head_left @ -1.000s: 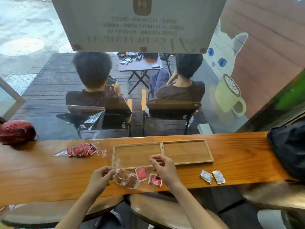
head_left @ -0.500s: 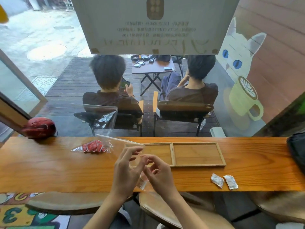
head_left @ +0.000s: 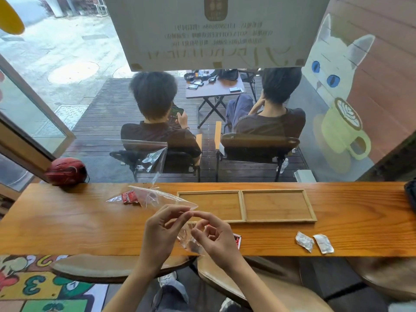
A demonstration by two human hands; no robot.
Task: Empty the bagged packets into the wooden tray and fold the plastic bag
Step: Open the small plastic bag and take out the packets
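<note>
At the far left corner of the worktop [head_left: 67, 226] sits a red helmet-like object [head_left: 66, 171]. Right of it, near the far edge, a second clear bag with red packets [head_left: 130, 197] lies unopened, its loose mouth standing up against the window.

Near the front edge, left of centre, the left hand [head_left: 161, 230] and right hand [head_left: 217, 235] meet over the plastic bag [head_left: 189, 240]. Both are pinching it: thumb and forefinger of each hand come together at the bag's upper rim, the other fingers curled loosely. The bag hangs crumpled between the palms, and at least one red packet [head_left: 237, 239] shows just past the right hand; whether it is inside the film or on the wood I cannot tell.

Beyond the hands, toward the far edge at the centre, the wooden tray [head_left: 242, 206] has two compartments, both bare. Further right, near the front edge, two silvery packets [head_left: 314, 243] lie side by side.

By this showing the task is barely begun: the bag's mouth looks to be getting worked open, nothing has reached the tray, and the folding is still to come.
</note>
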